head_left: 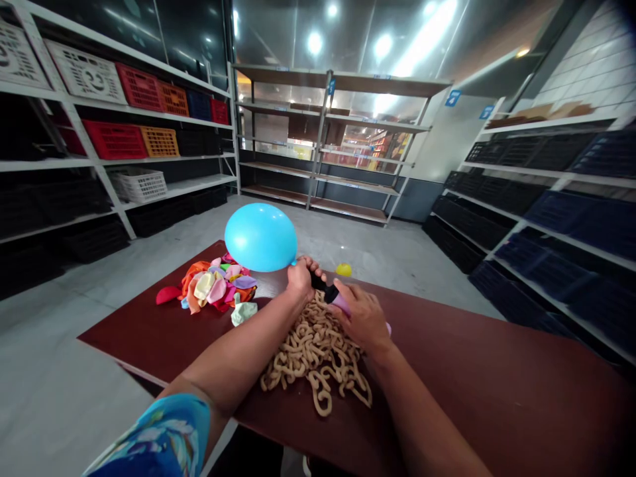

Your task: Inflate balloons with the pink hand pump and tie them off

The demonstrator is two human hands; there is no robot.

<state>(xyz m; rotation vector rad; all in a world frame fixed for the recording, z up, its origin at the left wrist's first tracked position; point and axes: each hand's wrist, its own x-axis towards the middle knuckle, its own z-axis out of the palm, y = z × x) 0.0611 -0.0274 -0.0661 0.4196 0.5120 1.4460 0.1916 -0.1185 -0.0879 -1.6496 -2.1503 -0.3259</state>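
Above the desk [497, 397], the blue balloon's [261, 237] neck is pinched shut in the left hand [301, 278]; the pink pump [342, 303], gripped by the right hand [362, 318], points left toward it.

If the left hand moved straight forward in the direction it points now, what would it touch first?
Probably the inflated light-blue balloon: the left hand grips at its neck and points up and away toward it. Depth is hard to judge, but nothing else seems to lie between them.

No lettering can be read. Small blue signs [452, 98] hang on the white wall in the upper right of the frame, and blue tags [331, 86] on the far shelving, their marks too small to make out.
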